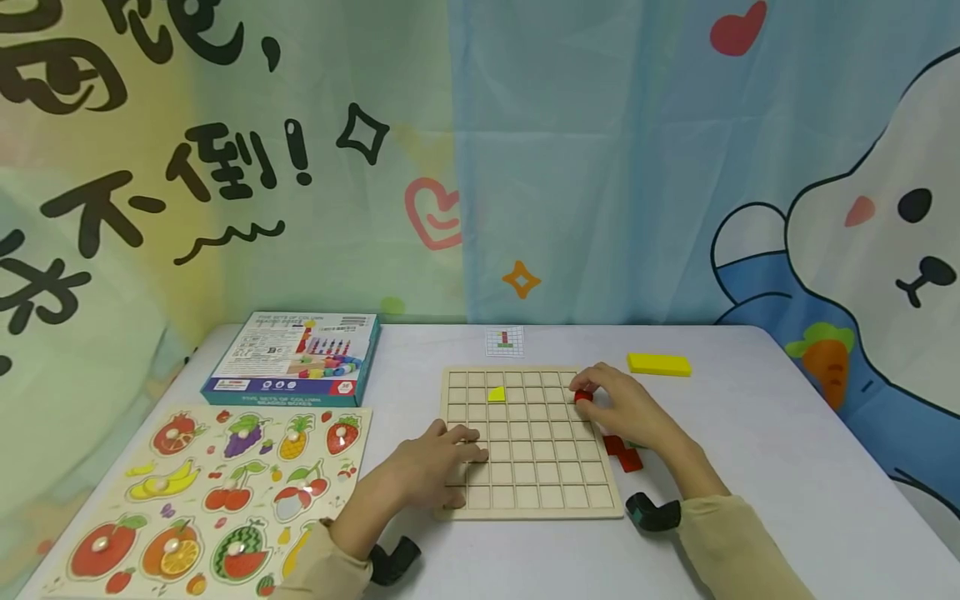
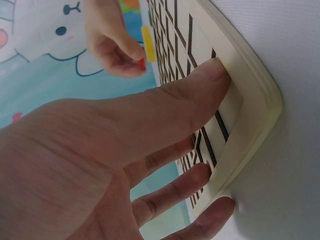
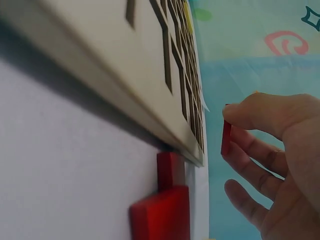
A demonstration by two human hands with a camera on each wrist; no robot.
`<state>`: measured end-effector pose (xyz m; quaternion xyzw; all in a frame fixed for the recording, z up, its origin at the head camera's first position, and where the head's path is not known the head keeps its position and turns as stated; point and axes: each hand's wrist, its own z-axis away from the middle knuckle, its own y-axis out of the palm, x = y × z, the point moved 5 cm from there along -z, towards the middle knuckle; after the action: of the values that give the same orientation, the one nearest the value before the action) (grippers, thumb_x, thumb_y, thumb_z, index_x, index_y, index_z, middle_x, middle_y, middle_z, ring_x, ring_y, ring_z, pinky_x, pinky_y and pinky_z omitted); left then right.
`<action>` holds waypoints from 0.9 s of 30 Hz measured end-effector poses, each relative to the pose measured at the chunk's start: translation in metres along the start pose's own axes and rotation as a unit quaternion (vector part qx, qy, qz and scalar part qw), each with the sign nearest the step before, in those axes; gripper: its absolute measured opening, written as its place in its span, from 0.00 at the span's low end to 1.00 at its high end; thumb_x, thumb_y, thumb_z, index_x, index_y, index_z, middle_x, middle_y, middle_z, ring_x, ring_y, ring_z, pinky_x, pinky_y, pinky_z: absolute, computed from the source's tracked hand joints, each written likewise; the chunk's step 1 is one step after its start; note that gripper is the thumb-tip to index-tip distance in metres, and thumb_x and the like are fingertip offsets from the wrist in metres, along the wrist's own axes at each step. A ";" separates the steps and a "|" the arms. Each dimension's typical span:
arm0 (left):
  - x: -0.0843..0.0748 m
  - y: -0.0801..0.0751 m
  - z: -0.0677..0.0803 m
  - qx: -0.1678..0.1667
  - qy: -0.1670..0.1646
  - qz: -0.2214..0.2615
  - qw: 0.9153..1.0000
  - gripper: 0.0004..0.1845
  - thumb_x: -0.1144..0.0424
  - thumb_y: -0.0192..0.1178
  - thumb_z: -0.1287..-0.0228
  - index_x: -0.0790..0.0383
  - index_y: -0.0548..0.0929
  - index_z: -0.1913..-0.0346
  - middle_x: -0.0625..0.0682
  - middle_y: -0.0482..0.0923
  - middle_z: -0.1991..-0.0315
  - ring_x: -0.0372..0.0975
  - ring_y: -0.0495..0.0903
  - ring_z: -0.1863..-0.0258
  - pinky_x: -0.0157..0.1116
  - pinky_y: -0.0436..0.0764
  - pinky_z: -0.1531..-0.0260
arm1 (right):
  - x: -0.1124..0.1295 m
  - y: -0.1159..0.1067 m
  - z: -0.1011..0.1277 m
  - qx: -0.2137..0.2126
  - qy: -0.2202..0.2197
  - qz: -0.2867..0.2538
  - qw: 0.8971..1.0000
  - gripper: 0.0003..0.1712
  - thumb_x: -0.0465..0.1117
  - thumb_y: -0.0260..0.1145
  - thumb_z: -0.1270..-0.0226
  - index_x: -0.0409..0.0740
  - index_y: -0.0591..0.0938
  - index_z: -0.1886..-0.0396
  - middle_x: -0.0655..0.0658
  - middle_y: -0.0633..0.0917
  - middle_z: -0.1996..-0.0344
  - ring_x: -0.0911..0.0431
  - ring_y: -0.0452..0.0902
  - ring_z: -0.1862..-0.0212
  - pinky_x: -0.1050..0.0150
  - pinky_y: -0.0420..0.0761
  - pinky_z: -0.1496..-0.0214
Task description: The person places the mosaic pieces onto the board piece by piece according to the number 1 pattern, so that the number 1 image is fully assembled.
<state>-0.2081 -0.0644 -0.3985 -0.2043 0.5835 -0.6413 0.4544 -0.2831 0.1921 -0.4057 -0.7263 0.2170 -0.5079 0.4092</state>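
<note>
A wooden grid board (image 1: 555,475) lies in the middle of the white table. My left hand (image 1: 429,467) rests on its left edge with fingers spread; in the left wrist view the thumb (image 2: 195,90) presses near a corner. Over the board's upper right corner, my right hand (image 1: 622,406) pinches a small flat red piece (image 3: 226,137) between thumb and fingertips. A yellow piece with one slanted side (image 1: 497,394) sits in a cell toward the upper left. More red pieces (image 1: 627,455) lie beside the board's right edge, under the right forearm, with a bit of green next to them.
Behind the board lies a small card (image 1: 505,342) with a printed grid pattern. A yellow block (image 1: 660,365) is at the back right. On the left are a printed box (image 1: 292,358) and a fruit puzzle board (image 1: 191,429). A patterned curtain (image 1: 585,167) hangs behind the table.
</note>
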 end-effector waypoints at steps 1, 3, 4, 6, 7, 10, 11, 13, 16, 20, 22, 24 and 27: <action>0.000 0.000 0.000 0.000 0.001 -0.001 1.000 0.29 0.57 0.70 0.48 0.44 0.76 0.39 0.44 0.65 0.34 0.42 0.65 0.43 0.47 0.77 0.63 | 0.001 0.000 -0.001 -0.001 -0.003 0.000 1.000 0.10 0.40 0.65 0.38 0.46 0.80 0.56 0.50 0.79 0.59 0.54 0.74 0.55 0.50 0.72 0.47; 0.000 0.000 0.000 0.000 0.001 -0.003 1.000 0.29 0.57 0.70 0.47 0.44 0.76 0.39 0.44 0.65 0.34 0.42 0.65 0.43 0.47 0.78 0.63 | 0.002 0.001 -0.002 -0.003 -0.010 -0.001 1.000 0.08 0.40 0.66 0.38 0.47 0.80 0.59 0.50 0.80 0.60 0.55 0.74 0.56 0.51 0.72 0.47; 0.000 0.000 0.000 0.000 0.001 -0.003 1.000 0.30 0.57 0.70 0.47 0.44 0.76 0.39 0.44 0.65 0.34 0.42 0.65 0.43 0.48 0.78 0.63 | 0.003 0.002 -0.003 -0.005 -0.015 -0.001 1.000 0.07 0.40 0.66 0.38 0.48 0.80 0.61 0.51 0.80 0.61 0.55 0.74 0.56 0.52 0.73 0.48; 0.000 0.000 -0.001 0.002 0.000 -0.004 1.000 0.30 0.57 0.69 0.47 0.44 0.76 0.39 0.45 0.65 0.34 0.42 0.65 0.43 0.49 0.78 0.62 | 0.004 0.002 -0.005 -0.008 -0.022 0.001 1.000 0.05 0.40 0.67 0.39 0.49 0.79 0.64 0.51 0.79 0.62 0.56 0.74 0.58 0.52 0.73 0.48; 0.000 0.000 -0.001 0.002 0.000 -0.005 1.000 0.30 0.57 0.69 0.47 0.44 0.76 0.39 0.45 0.65 0.34 0.43 0.65 0.43 0.50 0.77 0.61 | 0.005 0.003 -0.006 -0.008 -0.024 0.001 1.000 0.05 0.40 0.67 0.39 0.50 0.79 0.65 0.51 0.79 0.63 0.56 0.74 0.58 0.52 0.73 0.48; -0.001 0.001 -0.001 0.003 -0.002 -0.008 1.000 0.30 0.56 0.70 0.47 0.44 0.76 0.39 0.44 0.65 0.34 0.43 0.65 0.43 0.50 0.78 0.61 | 0.008 0.003 -0.009 -0.008 -0.032 0.001 0.999 0.05 0.40 0.67 0.39 0.50 0.79 0.65 0.52 0.79 0.63 0.57 0.74 0.58 0.52 0.74 0.48; -0.001 0.001 -0.001 0.002 -0.002 -0.010 1.000 0.30 0.56 0.70 0.47 0.44 0.76 0.39 0.44 0.65 0.34 0.43 0.65 0.43 0.50 0.78 0.61 | 0.010 0.003 -0.010 -0.008 -0.035 0.001 0.999 0.05 0.40 0.67 0.39 0.50 0.79 0.65 0.51 0.79 0.63 0.56 0.74 0.59 0.51 0.74 0.47; 0.000 0.001 -0.001 0.002 -0.002 -0.013 1.000 0.30 0.56 0.70 0.48 0.44 0.76 0.39 0.44 0.65 0.33 0.42 0.65 0.44 0.48 0.78 0.62 | 0.013 0.004 -0.011 -0.006 -0.043 0.001 0.999 0.04 0.39 0.67 0.39 0.49 0.79 0.66 0.51 0.80 0.63 0.56 0.74 0.59 0.51 0.74 0.48; 0.000 0.001 -0.001 0.002 -0.002 -0.013 1.000 0.30 0.56 0.70 0.48 0.43 0.76 0.39 0.44 0.65 0.33 0.42 0.65 0.44 0.47 0.78 0.63 | 0.017 0.005 -0.014 -0.004 -0.052 0.004 0.999 0.04 0.37 0.67 0.40 0.48 0.80 0.66 0.50 0.80 0.63 0.55 0.75 0.59 0.51 0.74 0.49; 0.000 0.002 -0.002 0.003 -0.002 -0.011 1.000 0.30 0.57 0.70 0.48 0.43 0.76 0.39 0.44 0.65 0.34 0.42 0.65 0.44 0.47 0.78 0.63 | 0.021 0.007 -0.018 0.005 -0.055 0.014 0.998 0.03 0.37 0.66 0.39 0.48 0.80 0.66 0.50 0.80 0.63 0.55 0.74 0.59 0.52 0.75 0.51; 0.000 0.002 -0.002 0.002 -0.002 -0.010 1.000 0.30 0.57 0.70 0.48 0.43 0.76 0.39 0.44 0.65 0.34 0.42 0.65 0.44 0.47 0.77 0.63 | 0.023 0.008 -0.020 0.010 -0.055 0.019 0.998 0.03 0.37 0.66 0.38 0.48 0.80 0.66 0.51 0.80 0.63 0.55 0.75 0.59 0.53 0.75 0.52; 0.001 0.002 -0.002 0.000 -0.001 -0.012 1.000 0.29 0.57 0.70 0.48 0.43 0.76 0.40 0.43 0.65 0.34 0.41 0.65 0.45 0.46 0.77 0.64 | 0.026 0.009 -0.022 0.012 -0.061 0.020 0.998 0.03 0.37 0.66 0.39 0.47 0.80 0.66 0.51 0.80 0.62 0.55 0.75 0.59 0.54 0.75 0.52; 0.001 0.002 -0.002 -0.002 0.000 -0.014 1.000 0.29 0.56 0.70 0.48 0.43 0.76 0.40 0.43 0.65 0.34 0.41 0.65 0.45 0.46 0.77 0.64 | 0.030 0.010 -0.024 0.015 -0.069 0.023 0.997 0.03 0.37 0.66 0.39 0.47 0.80 0.65 0.51 0.80 0.62 0.56 0.75 0.59 0.54 0.75 0.52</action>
<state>-0.2092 -0.0639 -0.4008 -0.2130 0.5821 -0.6463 0.4450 -0.2928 0.1560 -0.3932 -0.7484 0.1971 -0.4503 0.4454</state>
